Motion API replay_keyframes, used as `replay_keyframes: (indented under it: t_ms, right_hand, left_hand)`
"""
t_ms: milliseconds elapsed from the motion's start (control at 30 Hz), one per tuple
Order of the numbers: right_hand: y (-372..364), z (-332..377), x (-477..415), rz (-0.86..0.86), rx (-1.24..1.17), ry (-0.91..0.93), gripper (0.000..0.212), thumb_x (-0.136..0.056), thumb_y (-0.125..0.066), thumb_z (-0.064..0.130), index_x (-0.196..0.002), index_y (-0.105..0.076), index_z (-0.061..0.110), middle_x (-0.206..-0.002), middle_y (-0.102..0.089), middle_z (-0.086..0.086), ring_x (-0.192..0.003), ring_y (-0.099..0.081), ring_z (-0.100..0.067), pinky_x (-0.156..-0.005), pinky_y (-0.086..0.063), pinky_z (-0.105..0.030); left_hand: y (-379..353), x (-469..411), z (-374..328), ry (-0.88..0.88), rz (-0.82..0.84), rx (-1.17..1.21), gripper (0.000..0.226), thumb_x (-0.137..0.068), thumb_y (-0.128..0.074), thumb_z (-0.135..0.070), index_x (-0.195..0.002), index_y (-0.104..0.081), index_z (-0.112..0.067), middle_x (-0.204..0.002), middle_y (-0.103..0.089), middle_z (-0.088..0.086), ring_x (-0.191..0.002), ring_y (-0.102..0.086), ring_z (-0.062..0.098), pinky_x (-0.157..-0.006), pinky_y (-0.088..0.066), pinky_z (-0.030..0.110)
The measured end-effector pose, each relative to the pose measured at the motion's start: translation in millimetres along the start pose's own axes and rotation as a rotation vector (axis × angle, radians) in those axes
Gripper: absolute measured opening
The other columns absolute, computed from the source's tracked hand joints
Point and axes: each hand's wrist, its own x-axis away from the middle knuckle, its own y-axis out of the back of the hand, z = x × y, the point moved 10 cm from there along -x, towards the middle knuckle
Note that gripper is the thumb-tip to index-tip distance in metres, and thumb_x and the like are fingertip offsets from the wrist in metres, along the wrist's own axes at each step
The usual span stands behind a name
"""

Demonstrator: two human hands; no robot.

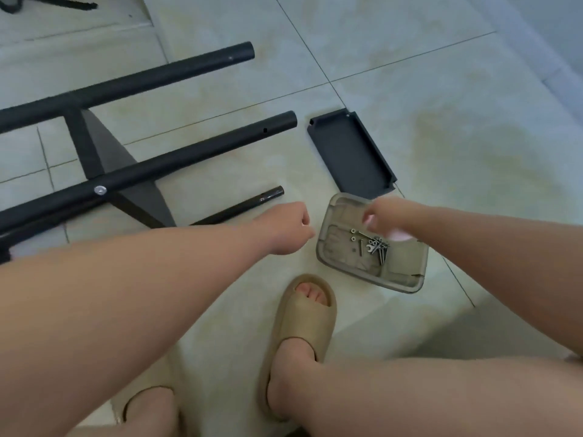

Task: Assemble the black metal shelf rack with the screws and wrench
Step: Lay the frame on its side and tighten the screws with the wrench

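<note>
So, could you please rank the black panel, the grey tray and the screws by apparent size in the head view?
1. black panel and grey tray: alike; the tray lies nearer the camera, so no ranking.
2. screws: clearly smallest.

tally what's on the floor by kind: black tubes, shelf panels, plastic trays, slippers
black tubes: 3
shelf panels: 2 (one loose, one fixed between the tubes)
plastic tray: 1
slippers: 2
total: 8
</note>
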Motion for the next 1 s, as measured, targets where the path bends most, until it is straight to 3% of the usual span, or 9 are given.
replay_keyframes:
  t_ms: [133, 233, 367, 467, 533, 700, 833, 900, 1000]
  right_hand:
    - [-37.4, -15.8, -45.0, 0.03, -0.056, -0.045, 0.036, -0.104, -0.045, 0.013, -0.136, -0.06, 0.018, -0.134, -0.062, -0.009, -0.117, -0.06, -0.03, -0.091, -0.051, -0.032]
    - [-60.9, -26.5, -72.2, -0.037, -0.142, -0.048, 0.032, -0.101, -0.054, 0.02, -0.131, -0.063, 0.019, -0.123, -0.067, -0.009, -0.105, -0.063, -0.03, -0.085, -0.052, -0.034]
    - [-92.0, -29.4, -93.8, -0.064, -0.169, -0.011, 0.028, -0.095, -0.058, 0.02, -0.122, -0.065, 0.02, -0.109, -0.07, -0.009, -0.094, -0.061, -0.031, -0.077, -0.048, -0.033]
    - [-104.9, -28.3, -99.5, -0.091, -0.149, 0.031, 0.032, -0.094, -0.058, 0.019, -0.125, -0.061, 0.019, -0.116, -0.067, -0.013, -0.102, -0.063, -0.036, -0.084, -0.053, -0.041]
    - [-106.0, -30.2, -100.7, -0.151, -0.113, 0.047, 0.031, -0.096, -0.055, 0.017, -0.126, -0.058, 0.016, -0.119, -0.062, -0.014, -0.103, -0.062, -0.038, -0.079, -0.05, -0.041]
    - [-111.2, -27.3, -106.4, -0.175, -0.058, 0.079, 0.025, -0.099, -0.051, 0.014, -0.124, -0.054, 0.013, -0.117, -0.056, -0.014, -0.103, -0.06, -0.039, -0.077, -0.046, -0.041]
    - [-107.7, -23.4, -107.2, -0.151, -0.034, 0.093, 0.023, -0.098, -0.054, 0.015, -0.122, -0.055, 0.012, -0.115, -0.056, -0.014, -0.102, -0.06, -0.038, -0.078, -0.048, -0.042]
    - [-101.1, -24.3, -102.1, -0.155, -0.056, 0.08, 0.015, -0.096, -0.058, 0.017, -0.11, -0.055, 0.012, -0.109, -0.056, -0.013, -0.099, -0.06, -0.038, -0.078, -0.048, -0.042]
    - [-82.9, -18.4, -86.3, -0.216, -0.122, 0.104, 0.01, -0.09, -0.061, 0.015, -0.095, -0.052, 0.013, -0.095, -0.051, -0.007, -0.091, -0.058, -0.036, -0.074, -0.047, -0.039]
  left_hand:
    - [-52.3, -27.5, 12.8, 0.081, 0.13, 0.119, 0.052, -0.098, -0.054, -0.043, -0.141, -0.039, -0.018, -0.131, -0.057, 0.008, -0.114, -0.056, 0.028, -0.095, -0.047, 0.038]
    - [-75.0, -49.0, 12.4, 0.093, 0.151, 0.226, 0.05, -0.1, -0.052, -0.04, -0.142, -0.037, -0.016, -0.121, -0.058, 0.008, -0.106, -0.057, 0.028, -0.086, -0.047, 0.037]
    - [-83.8, -64.8, 15.3, 0.058, 0.055, 0.302, 0.009, -0.099, -0.055, -0.033, -0.094, -0.049, -0.027, -0.09, -0.062, -0.003, -0.083, -0.062, 0.021, -0.065, -0.043, 0.03]
    - [-83.3, -66.9, 17.3, 0.043, 0.022, 0.328, 0.021, -0.096, -0.058, -0.034, -0.081, -0.043, -0.031, -0.079, -0.058, -0.006, -0.073, -0.06, 0.016, -0.059, -0.039, 0.028]
    - [-82.6, -67.0, 17.2, 0.04, 0.02, 0.324, 0.022, -0.096, -0.058, -0.034, -0.08, -0.044, -0.031, -0.078, -0.058, -0.005, -0.073, -0.061, 0.017, -0.058, -0.038, 0.028]
    - [-84.9, -64.9, 21.6, 0.069, 0.022, 0.34, 0.017, -0.096, -0.056, -0.039, -0.087, -0.047, -0.028, -0.082, -0.058, -0.005, -0.083, -0.064, 0.022, -0.065, -0.042, 0.032]
    - [-86.9, -62.9, 23.4, 0.081, 0.031, 0.362, 0.018, -0.097, -0.057, -0.041, -0.096, -0.05, -0.025, -0.082, -0.058, -0.005, -0.082, -0.062, 0.02, -0.061, -0.039, 0.028]
    - [-85.0, -61.0, 24.1, 0.091, 0.046, 0.373, 0.024, -0.096, -0.058, -0.044, -0.104, -0.052, -0.023, -0.084, -0.059, -0.005, -0.085, -0.062, 0.02, -0.062, -0.04, 0.028]
    - [-74.8, -52.7, 30.9, 0.16, 0.073, 0.375, 0.036, -0.096, -0.055, -0.049, -0.118, -0.049, -0.021, -0.104, -0.062, 0.001, -0.096, -0.062, 0.024, -0.071, -0.043, 0.032]
